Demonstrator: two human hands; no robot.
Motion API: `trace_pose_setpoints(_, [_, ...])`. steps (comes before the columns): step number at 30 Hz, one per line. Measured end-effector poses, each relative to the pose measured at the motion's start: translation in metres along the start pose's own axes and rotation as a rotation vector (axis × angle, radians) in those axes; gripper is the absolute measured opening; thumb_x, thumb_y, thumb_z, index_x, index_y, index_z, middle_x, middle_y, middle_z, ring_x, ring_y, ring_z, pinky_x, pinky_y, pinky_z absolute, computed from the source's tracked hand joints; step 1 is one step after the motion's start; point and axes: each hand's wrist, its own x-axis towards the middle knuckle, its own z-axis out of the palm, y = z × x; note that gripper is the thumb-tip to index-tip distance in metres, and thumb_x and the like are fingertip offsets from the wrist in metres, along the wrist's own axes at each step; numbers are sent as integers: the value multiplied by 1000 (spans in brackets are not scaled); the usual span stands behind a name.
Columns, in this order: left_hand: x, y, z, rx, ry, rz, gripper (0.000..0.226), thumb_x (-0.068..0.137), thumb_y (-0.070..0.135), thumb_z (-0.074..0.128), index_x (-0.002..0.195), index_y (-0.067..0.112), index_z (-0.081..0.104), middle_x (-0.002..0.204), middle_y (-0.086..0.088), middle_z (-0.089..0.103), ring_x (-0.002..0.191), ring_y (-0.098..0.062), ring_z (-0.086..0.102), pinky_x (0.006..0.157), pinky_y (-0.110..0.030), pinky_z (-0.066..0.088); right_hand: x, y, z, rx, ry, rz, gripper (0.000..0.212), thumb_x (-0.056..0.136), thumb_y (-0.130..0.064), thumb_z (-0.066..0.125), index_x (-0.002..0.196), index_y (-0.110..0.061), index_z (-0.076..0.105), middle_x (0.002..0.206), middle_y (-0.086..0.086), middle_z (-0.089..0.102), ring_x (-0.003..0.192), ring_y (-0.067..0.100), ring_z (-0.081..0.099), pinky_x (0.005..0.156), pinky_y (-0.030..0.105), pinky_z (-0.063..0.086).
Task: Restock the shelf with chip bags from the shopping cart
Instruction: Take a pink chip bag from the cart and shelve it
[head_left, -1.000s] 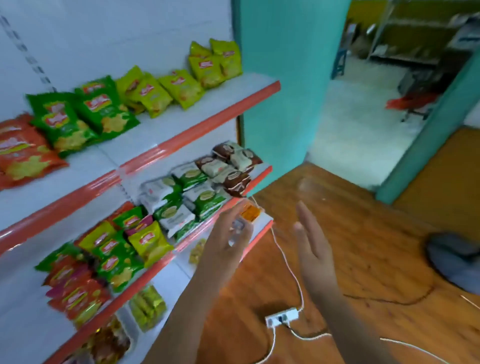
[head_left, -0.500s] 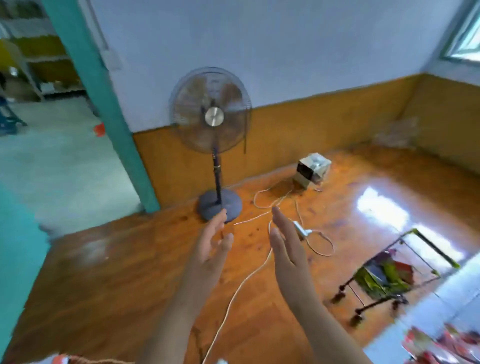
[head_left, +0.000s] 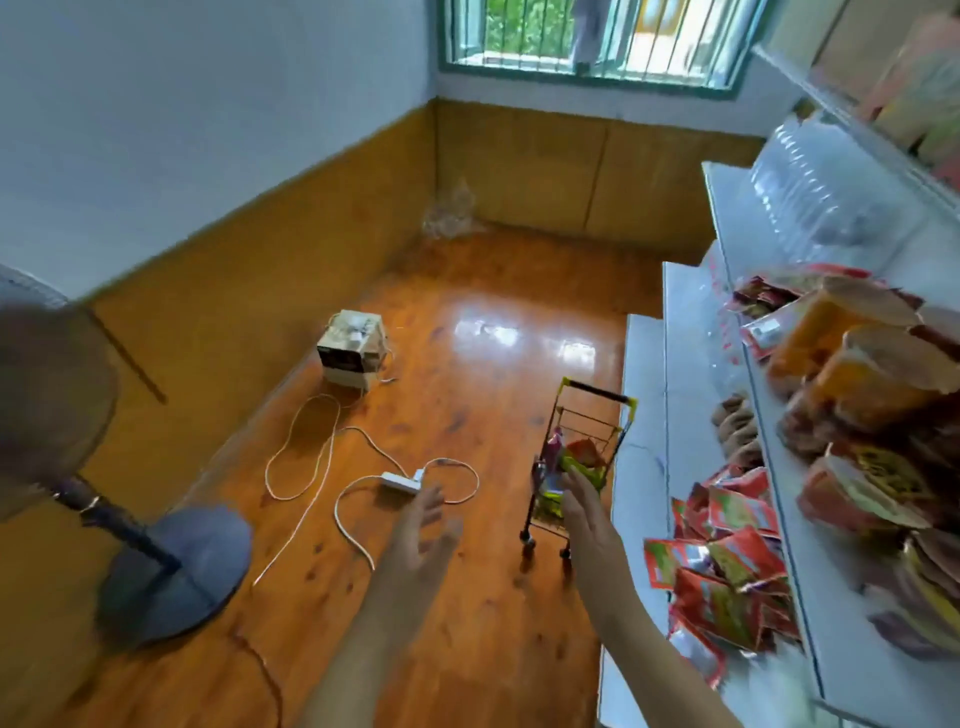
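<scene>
A small wire shopping cart (head_left: 584, 415) with a yellow and black handle stands on the wooden floor beside a white shelf unit (head_left: 644, 395). Green and red chip bags (head_left: 576, 457) lie in its basket. My right hand (head_left: 584, 512) is stretched out toward the cart, fingers straight, its tips over the basket's near side, holding nothing. My left hand (head_left: 426, 525) hovers to the left of the cart, open and empty. Red chip bags (head_left: 722, 566) are piled on a lower shelf at right.
A standing fan (head_left: 171, 566) with a round grey base is at the left. A white power strip (head_left: 400, 482) and looping cables lie on the floor ahead of my left hand. A small box (head_left: 350, 345) sits farther back. Orange packets (head_left: 852, 364) fill the upper right shelf.
My view has swung right, from the stocked shelf past the fan to the cart and a second shelf. Both hands stayed open and empty, and the cart is now near my right hand.
</scene>
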Motion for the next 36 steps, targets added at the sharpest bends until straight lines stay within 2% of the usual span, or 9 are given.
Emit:
trace_pose_setpoints(2, [40,0,24,42,-121,-14,64,75,71,48,135,49,40,134,21,51,121,10,47,89,-14,42,24,13,-14,34,96,103,68,85,-71,44,145,-38,39,148,-13,43,135,9,41,110,34,35])
trace_pose_setpoints(5, [96,-5,67,60,-231,-53,51,94,51,55,141,40,41,135,16,50,123,0,49,93,-25,44,60,36,-34,119,194,205,74,77,-72,45,143,-39,42,146,-13,46,136,10,43,116,45,34])
trace_pose_setpoints(11, [212,-22,144,136,-328,-190,46,97,43,53,141,40,40,132,14,50,111,7,50,100,-36,50,168,95,-74,162,255,333,58,95,-51,48,148,-29,38,147,-8,45,135,13,43,115,40,35])
trace_pose_setpoints(18, [355,-61,229,216,-313,-481,42,102,36,48,142,27,45,122,9,54,110,-9,51,87,-24,40,327,175,-105,167,198,604,51,100,-41,44,148,-23,37,153,3,40,139,20,39,117,41,31])
trace_pose_setpoints(22, [425,-105,267,171,-256,-590,39,102,44,42,138,32,49,136,5,55,123,-16,52,105,-39,46,410,221,-100,49,115,682,56,100,-37,49,150,-17,35,147,5,46,135,21,43,101,26,36])
trace_pose_setpoints(25, [474,-152,296,177,-242,-652,42,103,45,36,140,30,48,143,3,53,129,-19,50,110,-43,42,464,268,-87,-9,86,732,57,99,-37,52,150,-17,35,147,6,47,134,22,45,100,26,37])
trace_pose_setpoints(31, [558,-264,361,188,-264,-655,43,107,37,23,137,22,51,130,3,54,125,-16,48,98,-24,33,559,386,-55,-106,68,744,67,93,-40,60,150,-17,34,149,5,45,132,21,48,104,32,43])
trace_pose_setpoints(33, [576,-303,379,150,-234,-668,45,105,40,26,137,21,51,131,0,55,130,-20,48,107,-28,35,585,426,-41,-157,57,706,74,88,-46,65,149,-19,33,146,5,47,129,21,50,105,39,46])
trace_pose_setpoints(36, [586,-358,397,76,-113,-726,52,87,58,30,117,26,58,121,-1,65,117,-22,60,105,-47,46,613,474,-17,-283,19,633,76,84,-49,67,147,-20,36,133,-2,52,123,17,49,100,33,45])
